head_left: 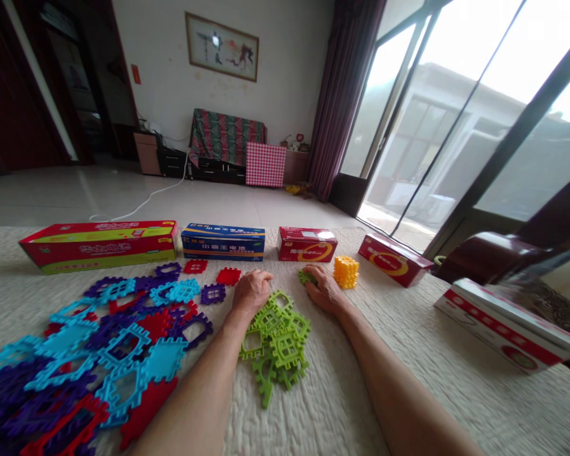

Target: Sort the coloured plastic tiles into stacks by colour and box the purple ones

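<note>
My left hand (251,290) rests knuckles-up on the quilted cream surface (384,354), fingers curled under, at the far edge of a pile of green interlocking tiles (275,339). My right hand (323,288) lies just right of that pile, fingers closed over a green tile (306,277) that pokes out at its left. A yellow cube built of tiles (346,271) stands right beside the right hand. What the left fingers hold, if anything, is hidden.
A spread of blue, purple and red tiles (99,354) covers the left. Along the far edge lie a red-yellow box (99,245), a blue box (223,241) and two red boxes (307,244) (393,259). A white-red box (506,324) sits at right.
</note>
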Action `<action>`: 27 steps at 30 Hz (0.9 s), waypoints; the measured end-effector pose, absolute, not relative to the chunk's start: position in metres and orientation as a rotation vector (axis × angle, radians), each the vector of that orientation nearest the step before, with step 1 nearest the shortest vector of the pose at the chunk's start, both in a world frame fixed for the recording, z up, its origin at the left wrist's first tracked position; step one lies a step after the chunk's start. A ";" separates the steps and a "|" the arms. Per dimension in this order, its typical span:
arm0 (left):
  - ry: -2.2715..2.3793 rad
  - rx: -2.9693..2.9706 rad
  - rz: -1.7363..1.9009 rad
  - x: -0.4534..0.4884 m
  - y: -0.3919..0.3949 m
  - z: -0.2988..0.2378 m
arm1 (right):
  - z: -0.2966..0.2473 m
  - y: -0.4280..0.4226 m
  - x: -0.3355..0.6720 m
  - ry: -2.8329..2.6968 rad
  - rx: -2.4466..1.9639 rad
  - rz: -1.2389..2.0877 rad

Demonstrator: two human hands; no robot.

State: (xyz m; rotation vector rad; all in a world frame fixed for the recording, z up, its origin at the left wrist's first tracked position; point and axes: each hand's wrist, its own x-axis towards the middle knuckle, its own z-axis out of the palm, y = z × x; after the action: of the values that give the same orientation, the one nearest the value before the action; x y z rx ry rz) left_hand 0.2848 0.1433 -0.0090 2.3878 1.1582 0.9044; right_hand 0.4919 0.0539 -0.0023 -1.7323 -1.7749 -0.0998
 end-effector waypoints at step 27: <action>1.081 2.383 0.940 0.283 0.146 -0.012 | -0.004 0.058 0.482 -1.619 -1.995 -0.260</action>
State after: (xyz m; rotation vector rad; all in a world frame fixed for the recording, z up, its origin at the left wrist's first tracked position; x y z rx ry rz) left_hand 0.2833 0.1460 -0.0121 2.3833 1.0812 0.9402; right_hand 0.4815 0.0583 -0.0043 -1.9954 -1.6192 -0.2603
